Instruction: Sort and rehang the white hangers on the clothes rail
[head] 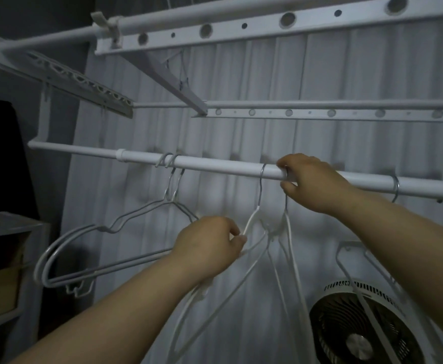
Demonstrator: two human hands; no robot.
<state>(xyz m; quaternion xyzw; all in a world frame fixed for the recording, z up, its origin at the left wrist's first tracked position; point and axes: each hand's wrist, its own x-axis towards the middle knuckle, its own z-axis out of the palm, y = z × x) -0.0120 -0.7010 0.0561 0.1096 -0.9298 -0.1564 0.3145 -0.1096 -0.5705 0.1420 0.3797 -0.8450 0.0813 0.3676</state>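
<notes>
A white clothes rail [215,166] runs across the middle of the view. My right hand [312,179] grips a hanger hook at the rail, thumb under the rail and fingers over it. Below it, white hangers [252,222] dangle from metal hooks. My left hand [210,245] pinches the shoulder of one white hanger. Two grey wire hangers [83,245] hang further left on the rail. Another hook [396,185] sits on the rail to the right, with a white hanger [367,292] below it.
A white pleated curtain [320,74] hangs behind the rail. Upper drying rack bars with holes [288,19] cross overhead. A round fan [365,327] stands at the lower right. A grey shelf unit [2,232] stands at the left.
</notes>
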